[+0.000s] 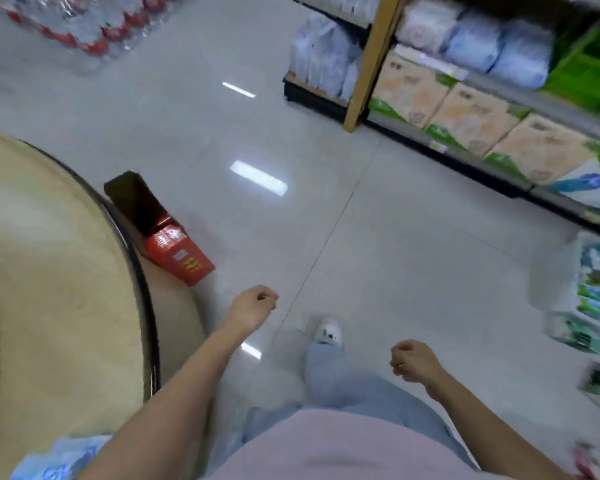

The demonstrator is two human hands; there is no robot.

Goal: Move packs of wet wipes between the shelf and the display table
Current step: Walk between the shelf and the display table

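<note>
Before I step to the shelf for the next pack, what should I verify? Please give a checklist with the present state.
1. Left hand free: ok, holds nothing.
2. Right hand free: ok, holds nothing.
3. Floor towards the shelf: ok, bare tiles ahead.
4. Red box on the floor beside the display table: not ok, trip risk at left.
5. Packs low at the right: cannot tell if wet wipes, too blurred.

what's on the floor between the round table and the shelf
Head view: mostly bare floor toward the shelf; a red box sits beside the table.
</note>
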